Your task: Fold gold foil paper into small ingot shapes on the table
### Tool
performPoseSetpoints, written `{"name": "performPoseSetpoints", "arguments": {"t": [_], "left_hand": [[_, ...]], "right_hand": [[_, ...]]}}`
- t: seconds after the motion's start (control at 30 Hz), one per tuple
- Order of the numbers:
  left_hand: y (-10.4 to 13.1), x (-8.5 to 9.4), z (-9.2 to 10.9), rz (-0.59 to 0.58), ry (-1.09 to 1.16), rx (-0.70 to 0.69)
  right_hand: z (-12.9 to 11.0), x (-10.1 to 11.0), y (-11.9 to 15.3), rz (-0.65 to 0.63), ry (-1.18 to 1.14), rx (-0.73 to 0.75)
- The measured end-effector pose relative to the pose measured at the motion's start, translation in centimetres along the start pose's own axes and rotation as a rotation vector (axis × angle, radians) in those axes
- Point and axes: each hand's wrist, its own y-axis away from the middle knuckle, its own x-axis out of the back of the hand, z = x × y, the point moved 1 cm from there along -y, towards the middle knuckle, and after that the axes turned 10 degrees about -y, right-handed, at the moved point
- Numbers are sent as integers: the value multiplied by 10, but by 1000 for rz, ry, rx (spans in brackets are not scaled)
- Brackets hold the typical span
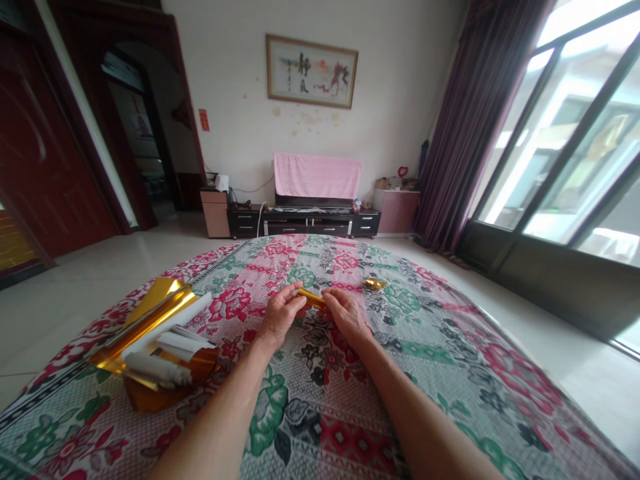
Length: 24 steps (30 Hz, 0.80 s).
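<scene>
A narrow strip of folded gold foil paper stretches between my two hands, just above the flowered tablecloth. My left hand pinches its left end between thumb and fingers. At the right end my right hand grips it with bent fingers. Beyond my right hand, a small folded gold piece lies on the cloth. To the left of my left hand is a pile of gold foil sheets with white paper rolls on top.
The round table wears a patterned cloth. Past its far edge stand a low black cabinet and a screen under a pink cloth. A dark curtain and windows are on the right, a red door on the left.
</scene>
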Motion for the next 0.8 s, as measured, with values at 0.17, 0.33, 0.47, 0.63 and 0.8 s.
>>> {"name": "performPoseSetpoints", "arguments": {"t": [0.17,0.33,0.47,0.63,0.8], "left_hand": [[1,0,0,10,2,-3],[1,-2,0,-38,-26,-17],[0,-2,-1,-67,-119,-58],[0,10,4,40,-504,-298],[3,11,6,61,-1054,-681]], "right_hand": [[-3,1,3,-26,-53,63],[1,1,0,-25,35,94],[5,2,-3,12,85,108],[10,12,-10,0,104,118],[9,22,-11,5,348,256]]}}
